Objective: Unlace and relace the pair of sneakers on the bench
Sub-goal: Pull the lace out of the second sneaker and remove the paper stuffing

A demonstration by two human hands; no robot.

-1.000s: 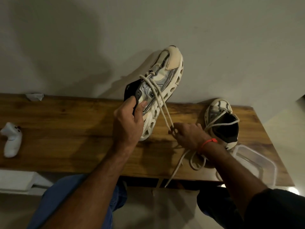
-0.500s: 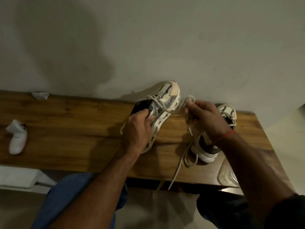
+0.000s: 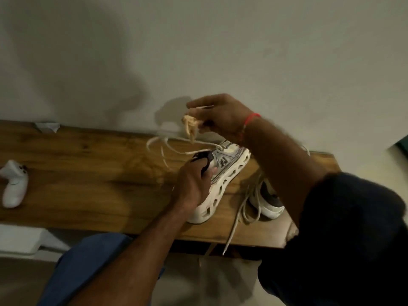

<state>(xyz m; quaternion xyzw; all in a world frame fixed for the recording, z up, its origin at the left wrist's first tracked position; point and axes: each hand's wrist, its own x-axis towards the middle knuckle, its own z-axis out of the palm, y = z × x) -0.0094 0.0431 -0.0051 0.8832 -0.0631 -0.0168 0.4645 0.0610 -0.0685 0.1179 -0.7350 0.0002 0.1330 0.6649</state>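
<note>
Right hand (image 3: 223, 117) higher (lace (image 3: 191, 128) bunched).

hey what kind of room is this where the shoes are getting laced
Probably a home, perhaps an entryway: a wooden bench against a plain wall, two sneakers, and a white game controller lying on the bench.

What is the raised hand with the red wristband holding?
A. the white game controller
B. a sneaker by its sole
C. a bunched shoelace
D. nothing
C: the right hand pinches a bunched pale shoelace above the sneaker.
</note>
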